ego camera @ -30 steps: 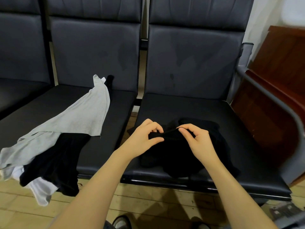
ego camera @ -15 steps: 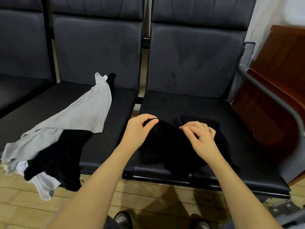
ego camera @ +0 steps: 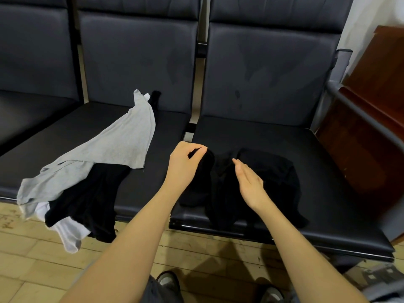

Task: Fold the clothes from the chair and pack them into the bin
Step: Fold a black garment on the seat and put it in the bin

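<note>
Head view: left hand (ego camera: 184, 166) pinches black garment (ego camera: 258, 184), right hand (ego camera: 248, 182) flat

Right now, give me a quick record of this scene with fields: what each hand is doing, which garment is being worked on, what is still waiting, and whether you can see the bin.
left hand: left hand pinches an edge of the black garment
right hand: right hand open, fingers straight, over the garment's middle
garment in work: black, bunched on the right seat
waiting pile: grey garment, second black garment and white garment, draped over the middle seat's front edge
bin: not in view
</note>
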Demonstrator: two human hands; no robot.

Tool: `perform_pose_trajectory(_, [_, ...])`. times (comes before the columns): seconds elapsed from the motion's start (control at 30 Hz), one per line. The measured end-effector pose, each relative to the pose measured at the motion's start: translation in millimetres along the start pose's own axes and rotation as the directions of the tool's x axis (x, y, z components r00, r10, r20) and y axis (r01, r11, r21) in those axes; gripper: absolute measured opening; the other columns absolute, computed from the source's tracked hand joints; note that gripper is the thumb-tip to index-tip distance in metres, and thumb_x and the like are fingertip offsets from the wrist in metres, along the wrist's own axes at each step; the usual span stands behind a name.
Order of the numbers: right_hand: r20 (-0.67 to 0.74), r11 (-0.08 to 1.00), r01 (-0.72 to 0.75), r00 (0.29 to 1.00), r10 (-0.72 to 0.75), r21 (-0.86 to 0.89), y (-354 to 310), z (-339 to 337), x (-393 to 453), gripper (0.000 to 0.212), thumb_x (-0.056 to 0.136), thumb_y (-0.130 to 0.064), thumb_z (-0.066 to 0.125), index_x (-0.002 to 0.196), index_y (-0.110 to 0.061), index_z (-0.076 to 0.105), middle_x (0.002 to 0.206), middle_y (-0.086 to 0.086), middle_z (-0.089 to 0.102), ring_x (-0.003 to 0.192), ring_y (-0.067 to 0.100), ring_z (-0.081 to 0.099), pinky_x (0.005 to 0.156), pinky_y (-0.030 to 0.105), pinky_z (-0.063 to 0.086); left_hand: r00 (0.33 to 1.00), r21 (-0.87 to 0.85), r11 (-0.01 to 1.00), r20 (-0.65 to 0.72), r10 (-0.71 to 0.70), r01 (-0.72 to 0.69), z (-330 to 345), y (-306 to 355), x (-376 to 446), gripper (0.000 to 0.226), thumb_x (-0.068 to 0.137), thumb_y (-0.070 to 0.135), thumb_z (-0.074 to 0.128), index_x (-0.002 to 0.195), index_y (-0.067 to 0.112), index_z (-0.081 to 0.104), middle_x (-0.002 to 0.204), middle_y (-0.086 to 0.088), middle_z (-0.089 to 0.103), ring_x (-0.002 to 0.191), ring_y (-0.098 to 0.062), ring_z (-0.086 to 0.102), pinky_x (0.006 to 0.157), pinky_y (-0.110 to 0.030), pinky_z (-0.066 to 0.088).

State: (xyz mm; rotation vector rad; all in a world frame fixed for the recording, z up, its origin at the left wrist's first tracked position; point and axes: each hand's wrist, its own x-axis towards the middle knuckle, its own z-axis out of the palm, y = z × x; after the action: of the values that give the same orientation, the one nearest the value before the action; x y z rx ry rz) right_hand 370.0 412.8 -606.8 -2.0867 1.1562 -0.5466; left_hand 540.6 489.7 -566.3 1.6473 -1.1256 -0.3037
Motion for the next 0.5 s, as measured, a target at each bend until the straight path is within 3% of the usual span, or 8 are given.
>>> perform_pose_trajectory(0.1, [-0.197, 0.979, 0.014, 0.979, -0.054, -0.202, 10, -16, 3, 0.04, 0.101, -0.036, 0.039, 0.138, -0.025, 0.047, 0.147, -0.006, 0.04, 0.138, 0.016, 0.029, 0.111, 0.033, 0.014, 0.995, -0.001, 0.995, 0.001, 0.104, -0.104, 6, 7, -2, 0.017, 0.092, 0.018, 0.06, 0.104, 0.014, 0.072, 0.099, 0.005, 0.062, 0.091, 0.003, 0.056, 0.082, -0.002, 0.038])
perform_pose_trajectory(0.2, [-0.299, 0.975, -0.085, 0.954, 0.02, -0.205, 28, -36, 6, 0.038, 0.098, -0.032, 0.046, 0.135, -0.023, 0.05, 0.142, -0.004, 0.046, 0.133, 0.02, 0.034, 0.109, 0.037, 0.017, 0.985, -0.025, 0.985, 0.028, 0.172, -0.171, 21, 17, -3, 0.019, 0.091, 0.017, 0.061, 0.107, 0.014, 0.072, 0.101, 0.006, 0.065, 0.092, 0.004, 0.057, 0.084, -0.005, 0.04])
perform_pose_trajectory(0.33, [-0.268, 0.964, -0.15, 0.959, 0.088, -0.219, 50, -56, 7, 0.042, 0.096, -0.036, 0.051, 0.136, -0.026, 0.047, 0.14, -0.005, 0.048, 0.132, 0.018, 0.037, 0.108, 0.038, 0.015, 0.973, -0.053, 0.973, 0.044, 0.228, -0.226, 49, 28, -2, 0.02, 0.091, 0.016, 0.061, 0.108, 0.012, 0.071, 0.102, 0.007, 0.066, 0.095, 0.005, 0.056, 0.087, -0.007, 0.042])
perform_pose_trajectory(0.5, [-0.177, 0.973, -0.141, 0.978, 0.109, -0.181, 67, -65, 4, 0.037, 0.093, -0.043, 0.054, 0.129, -0.036, 0.051, 0.122, -0.013, 0.059, 0.118, 0.008, 0.045, 0.096, 0.03, 0.011, 0.984, -0.066, 0.986, 0.088, 0.158, -0.152, 84, 32, 0, 0.021, 0.094, 0.018, 0.057, 0.11, 0.015, 0.07, 0.095, 0.01, 0.065, 0.093, 0.001, 0.059, 0.087, -0.009, 0.044])
